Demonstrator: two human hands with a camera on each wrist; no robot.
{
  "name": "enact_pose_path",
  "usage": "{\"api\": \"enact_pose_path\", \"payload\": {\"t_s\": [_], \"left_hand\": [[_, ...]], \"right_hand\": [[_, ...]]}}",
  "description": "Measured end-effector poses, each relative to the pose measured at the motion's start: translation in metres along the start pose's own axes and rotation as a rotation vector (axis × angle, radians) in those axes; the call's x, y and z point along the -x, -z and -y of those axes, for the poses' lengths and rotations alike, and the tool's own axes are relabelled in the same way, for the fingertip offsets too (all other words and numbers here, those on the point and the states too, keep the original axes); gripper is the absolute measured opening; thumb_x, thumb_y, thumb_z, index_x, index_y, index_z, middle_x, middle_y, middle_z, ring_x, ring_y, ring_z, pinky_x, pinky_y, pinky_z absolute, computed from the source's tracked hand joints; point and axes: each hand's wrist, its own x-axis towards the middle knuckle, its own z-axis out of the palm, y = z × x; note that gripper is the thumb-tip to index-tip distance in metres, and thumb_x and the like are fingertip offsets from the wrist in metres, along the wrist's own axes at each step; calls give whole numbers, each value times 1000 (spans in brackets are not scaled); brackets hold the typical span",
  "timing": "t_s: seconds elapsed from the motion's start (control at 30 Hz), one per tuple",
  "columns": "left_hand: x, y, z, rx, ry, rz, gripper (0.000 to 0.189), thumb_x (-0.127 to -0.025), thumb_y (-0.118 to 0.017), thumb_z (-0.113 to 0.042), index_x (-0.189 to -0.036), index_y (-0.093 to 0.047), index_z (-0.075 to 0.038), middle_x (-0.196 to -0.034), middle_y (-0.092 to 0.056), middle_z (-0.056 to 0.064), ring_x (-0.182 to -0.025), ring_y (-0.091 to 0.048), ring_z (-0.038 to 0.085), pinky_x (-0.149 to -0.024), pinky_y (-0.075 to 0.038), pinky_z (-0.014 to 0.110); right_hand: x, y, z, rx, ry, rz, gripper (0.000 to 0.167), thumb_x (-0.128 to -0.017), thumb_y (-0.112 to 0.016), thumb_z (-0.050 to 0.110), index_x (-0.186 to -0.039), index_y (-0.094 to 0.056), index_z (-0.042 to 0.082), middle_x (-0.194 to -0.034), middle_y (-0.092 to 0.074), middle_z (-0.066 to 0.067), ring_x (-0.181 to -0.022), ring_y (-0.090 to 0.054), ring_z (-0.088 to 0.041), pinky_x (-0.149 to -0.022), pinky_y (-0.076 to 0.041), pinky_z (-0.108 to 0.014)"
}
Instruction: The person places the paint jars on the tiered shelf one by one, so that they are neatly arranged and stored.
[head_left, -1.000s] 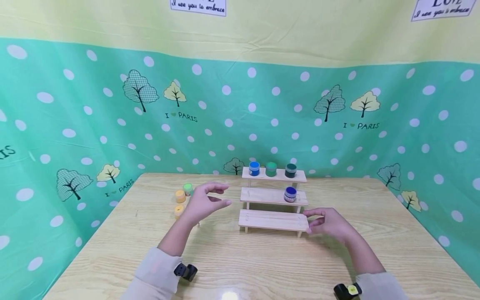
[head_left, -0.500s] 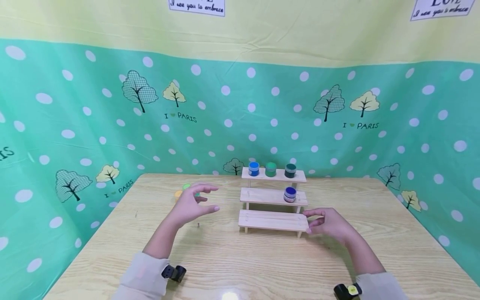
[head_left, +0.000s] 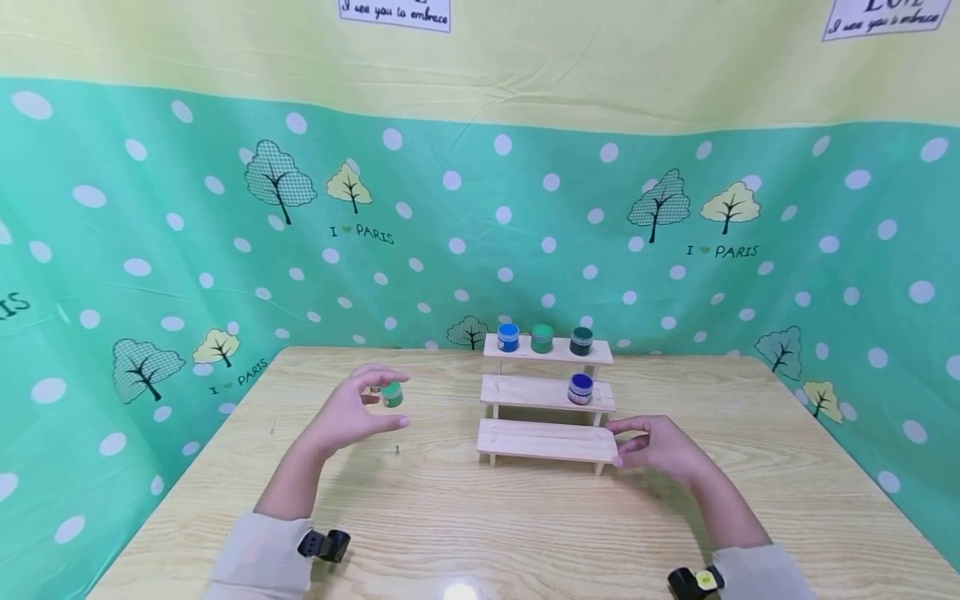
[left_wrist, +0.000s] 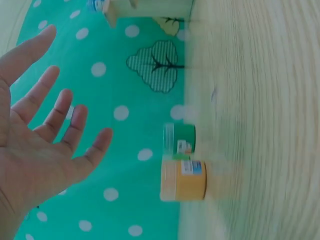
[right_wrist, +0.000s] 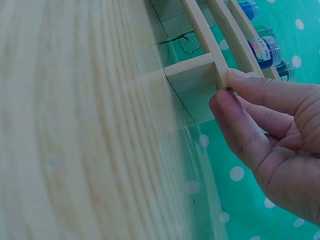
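My left hand (head_left: 347,414) is held above the table's left side, fingers apart and nothing in it. Just beyond its fingers stands a green paint jar (head_left: 392,395). In the left wrist view an orange paint jar (left_wrist: 184,180) sits beside the green one, both apart from the hand. At the right, my right hand (head_left: 662,448) pinches the right end of the lowest step of a three-tier wooden display rack (head_left: 546,439). On its top tier are a blue jar (head_left: 507,338), a green jar (head_left: 542,340) and a dark green jar (head_left: 581,342). A dark blue jar (head_left: 581,390) stands on the middle tier's right.
The wooden table (head_left: 480,533) reaches back to a green polka-dot curtain (head_left: 420,208). A small dark speck (head_left: 397,449) lies on the table left of the rack. Each wrist bears a small black camera, such as the left one (head_left: 324,546).
My left hand has moved left, away from the rack. It now covers the orange jars in the head view and uncovers a green one. The right hand and rack stay put.
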Motion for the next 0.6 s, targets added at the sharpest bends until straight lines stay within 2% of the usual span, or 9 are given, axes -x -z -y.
{"api": "enact_pose_path", "payload": {"t_s": [0.2,0.43,0.6], "left_hand": [[6,11,7,-8,25,22,52,-75,-86,-18,-123,-65,-13,-126,-53,7,-116,-48,34,-96,-45,58],[13,24,15,12,74,37,57,-75,-86,-19,-126,-63,-5,-136,-48,17,-117,-47,36,-97,-45,58],[14,32,23,35,91,60,53,-76,-85,-17,-123,-65,-7,-134,-52,13,-118,-46,37,-97,-45,56]], "right_hand": [[0,1,1,4,-1,1,58,-71,-84,0,-125,-63,-1,-105,-68,-11,-88,-67,-23,-76,-57,-35],[-1,1,-1,3,2,4,58,-72,-83,-1,-126,-63,-1,-106,-68,-12,-87,-66,-23,-75,-58,-36],[0,1,-2,4,6,8,59,-72,-83,-2,-127,-62,-2,-106,-68,-12,-87,-66,-22,-75,-58,-36]]}}
